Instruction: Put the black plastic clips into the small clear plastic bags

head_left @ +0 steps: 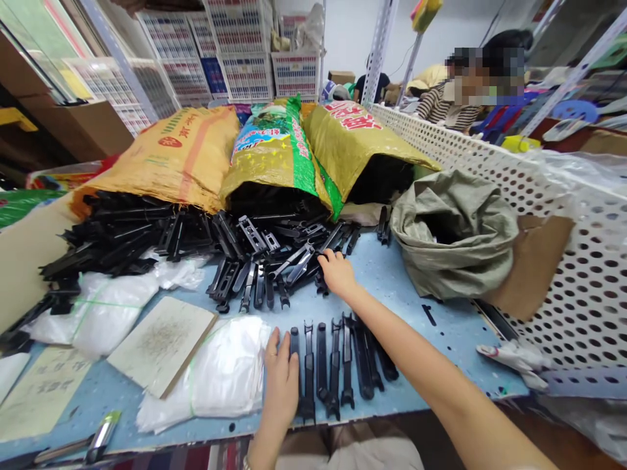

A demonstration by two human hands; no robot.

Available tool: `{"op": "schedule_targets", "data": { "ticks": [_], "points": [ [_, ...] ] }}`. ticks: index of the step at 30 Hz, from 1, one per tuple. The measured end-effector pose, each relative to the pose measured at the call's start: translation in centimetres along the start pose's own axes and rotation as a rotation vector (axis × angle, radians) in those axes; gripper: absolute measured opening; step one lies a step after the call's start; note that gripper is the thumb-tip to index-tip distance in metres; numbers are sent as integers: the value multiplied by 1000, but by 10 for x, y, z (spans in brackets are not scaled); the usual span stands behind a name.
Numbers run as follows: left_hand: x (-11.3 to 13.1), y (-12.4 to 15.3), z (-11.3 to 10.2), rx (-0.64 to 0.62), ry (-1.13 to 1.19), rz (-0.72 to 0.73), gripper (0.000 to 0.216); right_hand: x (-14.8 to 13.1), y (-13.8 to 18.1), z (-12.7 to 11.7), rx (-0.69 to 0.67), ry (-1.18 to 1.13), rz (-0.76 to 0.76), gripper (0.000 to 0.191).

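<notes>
- Nearby, at your twelve o'clock, black pieces (322, 359) lie side by side in a row, perhaps so each stays separate.
- At eleven, your left hand (282, 372) lies flat, fingers extended beside the row, seemingly keeping its edge straight.
- At ten, green string (191, 388) ties the clear bags (230, 372), probably against sliding.
- Farther, at twelve, your right hand (337, 275) meets the loose heap (228, 236); whether it grips anything, I cannot tell.
- Beyond, sacks (267, 147) face you, presumably for easy reach.

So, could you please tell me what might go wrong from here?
The row of parts lies near the front edge of the table, so the left hand might nudge one off. The right hand is at the edge of the jumbled pile, which could slide.
</notes>
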State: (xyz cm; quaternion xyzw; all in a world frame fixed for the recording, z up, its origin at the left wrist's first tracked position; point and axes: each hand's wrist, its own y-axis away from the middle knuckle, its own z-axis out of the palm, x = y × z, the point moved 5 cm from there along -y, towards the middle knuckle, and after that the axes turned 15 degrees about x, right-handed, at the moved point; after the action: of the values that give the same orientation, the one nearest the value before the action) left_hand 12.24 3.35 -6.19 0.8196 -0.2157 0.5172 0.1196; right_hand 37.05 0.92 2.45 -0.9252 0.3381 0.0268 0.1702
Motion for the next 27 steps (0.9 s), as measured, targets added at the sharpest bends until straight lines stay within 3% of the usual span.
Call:
{"op": "schedule_targets", "data": {
  "ticks": [3,6,10,12,14,16,19,22,25,27],
  "points": [
    [8,0,-11,55,-26,53,48,13,-3,-13,-42,-30,-118,17],
    [28,2,-16,43,96,17,43,25,18,-31,-63,-70,-174,11],
    [64,4,16,-192,616,-323,47,14,80,-52,46,-406,-11,15],
    [81,1,30,-199,889,-481,53,0,115,-58,58,-635,48,18],
    [90,-2,32,-153,981,-551,57,-16,142,-62,12,-802,-5,22],
    [92,0,25,-138,882,-561,65,-20,152,-69,50,-871,-36,31],
    [95,15,9,-214,678,-520,84,-11,140,-79,267,-748,-54,32],
    [102,33,-3,-222,584,-464,89,-17,122,-80,397,-567,-271,33],
    [105,38,-8,-211,504,-387,88,-31,114,-72,400,-525,-411,33],
    [102,34,-10,-201,450,-351,86,-35,113,-63,297,-605,-315,34]
  ]
}}
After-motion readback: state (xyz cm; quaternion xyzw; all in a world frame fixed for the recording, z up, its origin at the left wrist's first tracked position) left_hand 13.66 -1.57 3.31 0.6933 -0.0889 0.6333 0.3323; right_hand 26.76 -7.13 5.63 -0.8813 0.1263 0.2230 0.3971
